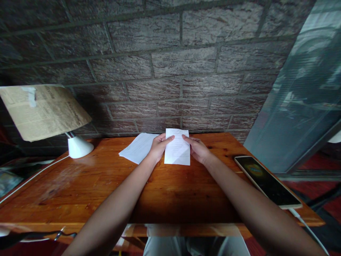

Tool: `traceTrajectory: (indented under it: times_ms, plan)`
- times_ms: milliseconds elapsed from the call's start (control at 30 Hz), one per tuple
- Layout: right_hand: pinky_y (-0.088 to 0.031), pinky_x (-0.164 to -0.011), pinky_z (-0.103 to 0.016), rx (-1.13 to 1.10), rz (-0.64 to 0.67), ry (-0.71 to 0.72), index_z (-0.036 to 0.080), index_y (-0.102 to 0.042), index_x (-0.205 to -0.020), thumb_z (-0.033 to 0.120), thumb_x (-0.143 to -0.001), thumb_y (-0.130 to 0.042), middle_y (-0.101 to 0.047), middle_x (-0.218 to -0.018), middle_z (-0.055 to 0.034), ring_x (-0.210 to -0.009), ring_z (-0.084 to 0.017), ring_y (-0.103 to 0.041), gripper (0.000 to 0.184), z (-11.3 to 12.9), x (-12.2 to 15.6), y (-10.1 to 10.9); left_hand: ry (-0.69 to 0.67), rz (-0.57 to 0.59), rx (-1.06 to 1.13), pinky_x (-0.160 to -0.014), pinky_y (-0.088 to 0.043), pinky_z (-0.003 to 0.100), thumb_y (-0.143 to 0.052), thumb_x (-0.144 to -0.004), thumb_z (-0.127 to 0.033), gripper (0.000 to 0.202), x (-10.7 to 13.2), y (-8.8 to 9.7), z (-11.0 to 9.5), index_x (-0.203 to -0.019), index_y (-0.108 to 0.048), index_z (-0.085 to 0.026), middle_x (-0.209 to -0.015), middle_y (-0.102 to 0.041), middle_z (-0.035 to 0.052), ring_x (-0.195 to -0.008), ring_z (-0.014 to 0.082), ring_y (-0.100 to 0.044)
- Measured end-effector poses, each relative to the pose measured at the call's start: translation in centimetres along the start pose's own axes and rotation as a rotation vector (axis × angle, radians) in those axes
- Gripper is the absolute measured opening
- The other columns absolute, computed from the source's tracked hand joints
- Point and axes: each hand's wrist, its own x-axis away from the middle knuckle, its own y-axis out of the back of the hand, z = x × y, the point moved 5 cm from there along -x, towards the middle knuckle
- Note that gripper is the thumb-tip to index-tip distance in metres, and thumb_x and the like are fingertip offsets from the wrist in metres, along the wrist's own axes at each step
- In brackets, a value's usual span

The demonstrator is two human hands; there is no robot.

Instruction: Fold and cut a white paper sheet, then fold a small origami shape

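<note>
A white sheet of paper [177, 151] with faint lines of print is held up over the middle of the wooden table. My left hand [159, 146] pinches its left edge, thumb on the front and the other fingers behind. On the opposite edge, my right hand [197, 147] grips in the same way, its thumb near the top of the print. More white papers [137, 147] lie on the table just left of my left hand, partly covered by that hand.
A table lamp [77, 146] with a newsprint shade stands at the left. A phone or tablet [266, 181] with a white cable rests at the table's right side. Behind the wooden table [183, 199] rises a stone-block wall [157, 67]; a glass panel [298, 92] is at the right.
</note>
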Motion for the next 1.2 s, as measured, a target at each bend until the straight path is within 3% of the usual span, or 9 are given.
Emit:
traceTrajectory:
  times_ms: [400, 633, 933, 1200]
  plan:
    - [-0.058, -0.084, -0.033, -0.015, -0.018, -0.002, 0.017, -0.074, -0.085, 0.036, -0.074, -0.078, -0.077, -0.097, -0.0087, -0.089, -0.021, -0.073, 0.022, -0.10, -0.14, 0.43, 0.027, -0.047, 0.029, -0.072, -0.052, 0.030, -0.087, -0.060, -0.042, 0.041, -0.19, 0.78, 0.26, -0.087, -0.074, -0.014, -0.080, -0.076, 0.0052, -0.070, 0.0176, -0.068]
    - [-0.058, -0.083, -0.034, 0.043, -0.027, -0.002, 0.017, -0.076, -0.084, 0.036, -0.065, -0.084, -0.078, -0.091, -0.0075, -0.082, -0.021, -0.073, 0.027, -0.21, -0.21, 0.72, 0.013, -0.051, -0.009, -0.066, -0.049, 0.026, -0.087, -0.059, -0.038, 0.034, -0.18, 0.86, 0.12, -0.080, -0.073, -0.015, -0.076, -0.074, 0.0022, -0.066, 0.0139, -0.065]
    - [-0.056, -0.079, -0.032, 0.082, -0.033, 0.108, 0.017, -0.078, -0.086, 0.044, -0.059, -0.086, -0.078, -0.089, -0.0062, -0.077, -0.019, -0.072, 0.038, 0.48, 0.01, 0.55, 0.031, -0.042, -0.019, -0.075, -0.052, 0.031, -0.089, -0.056, -0.040, 0.044, -0.18, 0.77, 0.30, -0.088, -0.074, -0.014, -0.083, -0.076, 0.0054, -0.070, 0.0179, -0.068]
    - [-0.055, -0.081, -0.032, 0.045, -0.074, 0.143, 0.018, -0.078, -0.086, 0.043, -0.061, -0.085, -0.078, -0.092, -0.0057, -0.080, -0.020, -0.072, 0.037, 0.72, -0.15, 0.99, 0.073, 0.011, -0.038, -0.079, -0.052, 0.035, -0.089, -0.055, -0.035, 0.046, -0.19, 0.61, 0.72, -0.092, -0.075, -0.012, -0.089, -0.077, 0.0090, -0.076, 0.0217, -0.070]
